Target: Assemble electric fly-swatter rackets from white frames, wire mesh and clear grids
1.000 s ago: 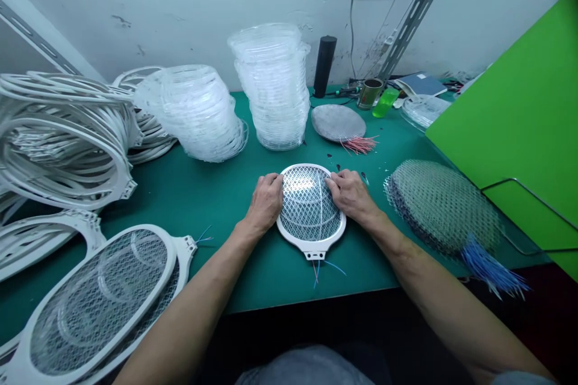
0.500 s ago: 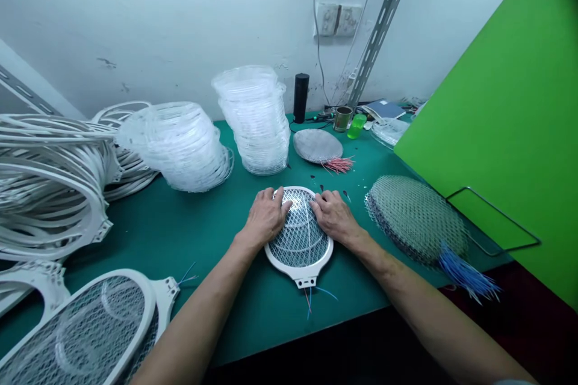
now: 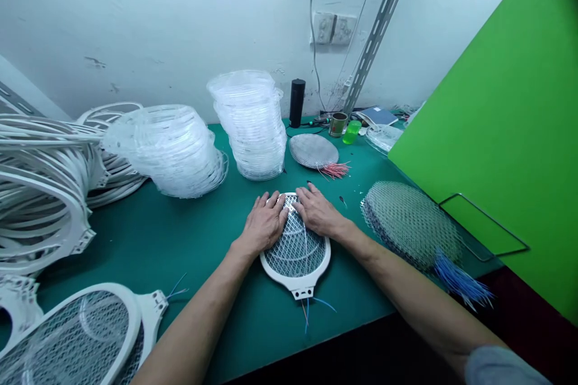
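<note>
Table: a green table (image 3: 178, 246) carries everything here.
Right side: a bright green board (image 3: 487, 132) stands at the table edge, and a pile of wire mesh (image 3: 410, 225) with blue wires lies near it.
Left side: a heap of white swatter frames (image 3: 45, 192) lies beside a tilted stack of clear plastic frames (image 3: 167, 150).
Front left: a meshed fly swatter (image 3: 76, 337) lies near the table edge.
Work piece: a white fly swatter head (image 3: 295, 261) with mesh lies flat on the table, between the forearms; thin coloured wires (image 3: 307, 313) come out from its handle end.
Left hand (image 3: 263, 224): it lies on the upper left part of the swatter head.
Right hand (image 3: 317, 212): it lies on the upper right part, just beside the left hand.
Fingers: the fingers (image 3: 275, 207) of both hands are spread apart and rest flat on the mesh and rim, not clamped.
</note>
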`<state>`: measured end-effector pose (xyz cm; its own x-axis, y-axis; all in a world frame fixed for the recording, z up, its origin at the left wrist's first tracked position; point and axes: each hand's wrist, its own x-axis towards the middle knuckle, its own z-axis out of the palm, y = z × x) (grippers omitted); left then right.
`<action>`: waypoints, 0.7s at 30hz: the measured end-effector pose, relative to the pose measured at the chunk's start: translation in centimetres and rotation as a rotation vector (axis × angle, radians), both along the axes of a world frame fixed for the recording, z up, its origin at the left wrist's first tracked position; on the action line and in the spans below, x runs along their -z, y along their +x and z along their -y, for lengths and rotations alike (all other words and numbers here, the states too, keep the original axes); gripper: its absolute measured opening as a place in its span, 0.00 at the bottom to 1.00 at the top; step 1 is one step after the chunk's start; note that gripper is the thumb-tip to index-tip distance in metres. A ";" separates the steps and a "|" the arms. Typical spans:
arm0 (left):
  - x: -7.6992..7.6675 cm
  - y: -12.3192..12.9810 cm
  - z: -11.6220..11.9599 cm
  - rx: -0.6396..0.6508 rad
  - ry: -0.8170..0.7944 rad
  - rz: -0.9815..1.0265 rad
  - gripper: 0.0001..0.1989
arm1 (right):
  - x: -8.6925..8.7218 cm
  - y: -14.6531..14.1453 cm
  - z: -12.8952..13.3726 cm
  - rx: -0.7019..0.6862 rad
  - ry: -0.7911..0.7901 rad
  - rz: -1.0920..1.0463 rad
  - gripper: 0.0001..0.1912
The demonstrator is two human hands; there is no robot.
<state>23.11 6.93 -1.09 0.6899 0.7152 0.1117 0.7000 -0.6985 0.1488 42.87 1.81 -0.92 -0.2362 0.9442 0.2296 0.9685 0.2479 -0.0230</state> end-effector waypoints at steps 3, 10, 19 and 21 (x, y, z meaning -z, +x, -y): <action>0.1 0.0 -0.1 0.010 -0.013 0.002 0.28 | 0.7 0.0 -1.0 -0.104 -0.011 -0.001 0.26; -0.1 -0.2 -0.4 0.032 -0.087 -0.008 0.30 | 1.0 0.2 -0.6 0.011 -0.103 -0.107 0.30; 0.2 0.1 -0.2 0.023 -0.036 -0.040 0.32 | 0.8 0.2 -0.5 0.057 -0.178 -0.136 0.32; 0.2 0.1 -0.2 0.024 -0.032 -0.054 0.32 | 0.7 0.2 -0.3 0.060 -0.205 -0.138 0.34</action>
